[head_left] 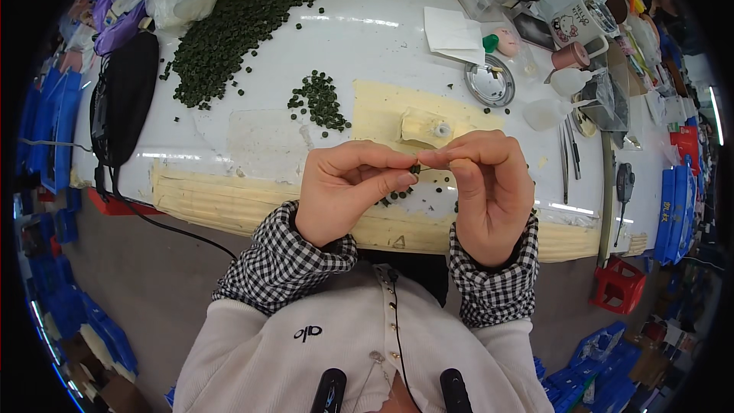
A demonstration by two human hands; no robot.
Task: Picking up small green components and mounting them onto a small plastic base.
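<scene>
Above the front of the table, my two hands meet fingertip to fingertip. My left hand (pixel 340 187) pinches a small dark green piece (pixel 415 170) between thumb and forefinger. Thumb and forefinger of my right hand (pixel 493 203) are pressed together beside it, closed on something thin that I cannot make out. Under the hands lie several loose dark green pieces (pixel 397 196). A small heap of the same pieces (pixel 317 101) sits beyond my left hand, and a large pile (pixel 229 34) spreads at the far left. Just past my fingertips, a small white knob (pixel 441 130) stands on yellowish tape (pixel 375 103).
A round metal dish (pixel 489 84), white paper (pixel 453 29), a mug (pixel 579 24) and a pink spool (pixel 569 56) crowd the far right. Tweezers (pixel 564 164) lie right of my right hand. A black pouch-like item (pixel 131 99) lies at left; a red stool (pixel 618 285) stands below right.
</scene>
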